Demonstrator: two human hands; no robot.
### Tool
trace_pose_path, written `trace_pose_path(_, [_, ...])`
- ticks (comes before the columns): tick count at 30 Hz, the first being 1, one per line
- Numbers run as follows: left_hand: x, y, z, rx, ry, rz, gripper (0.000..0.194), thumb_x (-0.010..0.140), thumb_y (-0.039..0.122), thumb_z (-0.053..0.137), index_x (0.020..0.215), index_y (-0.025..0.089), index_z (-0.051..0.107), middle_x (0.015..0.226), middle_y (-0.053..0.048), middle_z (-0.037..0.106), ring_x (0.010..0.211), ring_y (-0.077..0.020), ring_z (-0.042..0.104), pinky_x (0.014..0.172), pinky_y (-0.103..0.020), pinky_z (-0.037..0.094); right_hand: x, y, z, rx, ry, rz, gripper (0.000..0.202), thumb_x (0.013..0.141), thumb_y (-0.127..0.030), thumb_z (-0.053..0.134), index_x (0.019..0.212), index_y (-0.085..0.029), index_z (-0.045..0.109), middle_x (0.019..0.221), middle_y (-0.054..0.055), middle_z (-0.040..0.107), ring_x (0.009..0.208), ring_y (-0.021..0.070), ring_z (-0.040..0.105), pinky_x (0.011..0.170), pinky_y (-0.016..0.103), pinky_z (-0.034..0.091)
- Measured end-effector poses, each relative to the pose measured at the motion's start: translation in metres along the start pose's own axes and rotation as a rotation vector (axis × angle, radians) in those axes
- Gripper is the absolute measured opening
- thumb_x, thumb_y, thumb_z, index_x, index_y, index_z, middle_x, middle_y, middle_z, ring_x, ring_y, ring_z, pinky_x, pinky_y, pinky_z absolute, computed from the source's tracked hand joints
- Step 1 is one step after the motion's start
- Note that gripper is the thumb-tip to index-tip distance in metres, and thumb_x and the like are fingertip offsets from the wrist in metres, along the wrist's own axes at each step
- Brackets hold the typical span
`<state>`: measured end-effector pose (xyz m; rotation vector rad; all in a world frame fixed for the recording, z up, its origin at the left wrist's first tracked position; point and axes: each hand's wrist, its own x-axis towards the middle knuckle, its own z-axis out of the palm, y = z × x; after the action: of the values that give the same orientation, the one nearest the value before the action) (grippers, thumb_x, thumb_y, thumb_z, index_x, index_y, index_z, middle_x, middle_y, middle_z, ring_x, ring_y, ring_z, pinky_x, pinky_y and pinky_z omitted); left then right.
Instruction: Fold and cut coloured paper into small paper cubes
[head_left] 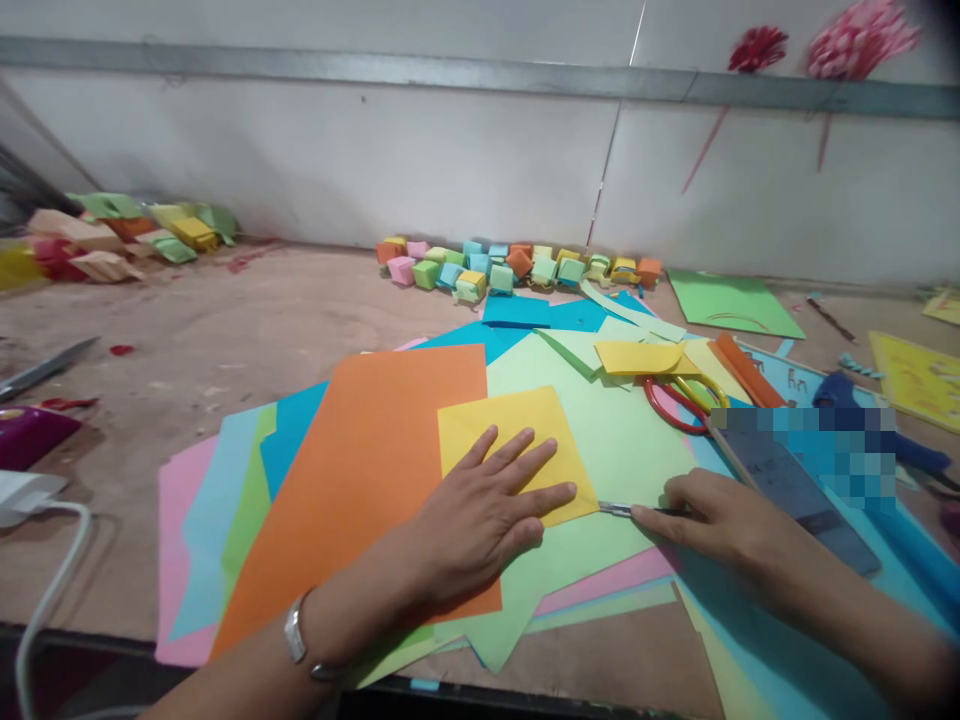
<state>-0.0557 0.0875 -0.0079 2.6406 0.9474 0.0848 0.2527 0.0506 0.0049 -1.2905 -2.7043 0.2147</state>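
So the left hand [495,505] is lying flat, fingers spread, on a yellow square paper sheet [525,411] near the middle of the desk's [247,315] front edge, partly over a big orange paper sheet [367,450]. The right hand [712,515] is gripping a slim metal-bladed cutter [616,509], tip right at the yellow sheet's corner. Little multicoloured paper cubes [501,280] line the desk's back edge.

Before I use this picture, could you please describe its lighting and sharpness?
In the head view, light is soft, with a diffuse shadow on the blue sheet below the right forearm; the yellow paper under the left hand reads clearly; the pink flowers look blurrier; the top right corner is dark; pixelation covers part of the phone.
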Motion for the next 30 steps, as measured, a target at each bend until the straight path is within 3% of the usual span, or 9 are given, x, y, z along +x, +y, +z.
trace_pose_path(6, [-0.001, 0.0, 0.001, 0.015, 0.004, 0.0, 0.043, 0.103, 0.042, 0.029, 0.145, 0.046, 0.036, 0.161, 0.003, 0.018, 0.149, -0.027, 0.014, 0.119, -0.054, 0.007, -0.009, -0.001, 0.002, -0.054, 0.131, -0.109, 0.039, 0.101, -0.026, 0.034, 0.125, -0.032, 0.063, 0.076, 0.005, 0.059, 0.064, 0.0162, 0.051, 0.056, 0.027, 0.036])
trace_pose_path(14, [0.026, 0.026, -0.013, 0.096, -0.04, -0.106, 0.041, 0.1, 0.043, 0.039, 0.139, 0.04, 0.048, 0.155, -0.004, 0.037, 0.143, -0.0392, 0.027, 0.111, -0.067, 0.015, -0.002, 0.007, -0.001, -0.15, 0.122, -0.097, 0.046, 0.096, -0.013, 0.034, 0.126, -0.03, 0.064, 0.074, 0.005, 0.058, 0.062, 0.0158, 0.051, 0.055, 0.026, 0.037])
trace_pose_path(17, [0.034, 0.025, -0.016, 0.121, -0.04, -0.077, 0.039, 0.099, 0.04, 0.041, 0.137, 0.042, 0.05, 0.151, -0.005, 0.043, 0.136, -0.0378, 0.037, 0.108, -0.068, 0.02, -0.004, 0.012, -0.001, -0.186, 0.143, -0.113, 0.049, 0.094, -0.009, 0.032, 0.126, -0.028, 0.064, 0.076, 0.006, 0.059, 0.063, 0.0158, 0.051, 0.055, 0.025, 0.037])
trace_pose_path(19, [0.032, 0.019, -0.013, 0.115, -0.029, -0.041, 0.041, 0.099, 0.039, 0.039, 0.14, 0.043, 0.046, 0.153, -0.004, 0.04, 0.139, -0.0346, 0.035, 0.111, -0.066, 0.017, -0.007, 0.014, -0.001, -0.191, 0.137, -0.114, 0.048, 0.095, -0.009, 0.033, 0.125, -0.027, 0.065, 0.078, 0.007, 0.06, 0.064, 0.0164, 0.052, 0.056, 0.026, 0.038])
trace_pose_path(24, [0.024, 0.005, 0.0, 0.063, 0.002, -0.038, 0.045, 0.102, 0.043, 0.031, 0.146, 0.043, 0.035, 0.161, 0.001, 0.023, 0.149, -0.0299, 0.014, 0.116, -0.061, 0.006, -0.013, 0.014, 0.004, -0.159, 0.136, -0.088, 0.045, 0.098, -0.014, 0.033, 0.128, -0.03, 0.062, 0.081, 0.007, 0.058, 0.069, 0.0177, 0.051, 0.06, 0.028, 0.039])
trace_pose_path(30, [0.025, 0.006, 0.004, 0.067, 0.017, -0.042, 0.045, 0.101, 0.044, 0.033, 0.145, 0.045, 0.035, 0.161, 0.004, 0.021, 0.149, -0.0296, 0.014, 0.116, -0.061, 0.006, -0.007, 0.001, 0.008, -0.101, 0.113, -0.06, 0.037, 0.1, -0.025, 0.037, 0.123, -0.03, 0.065, 0.08, 0.005, 0.058, 0.071, 0.0174, 0.05, 0.062, 0.029, 0.039])
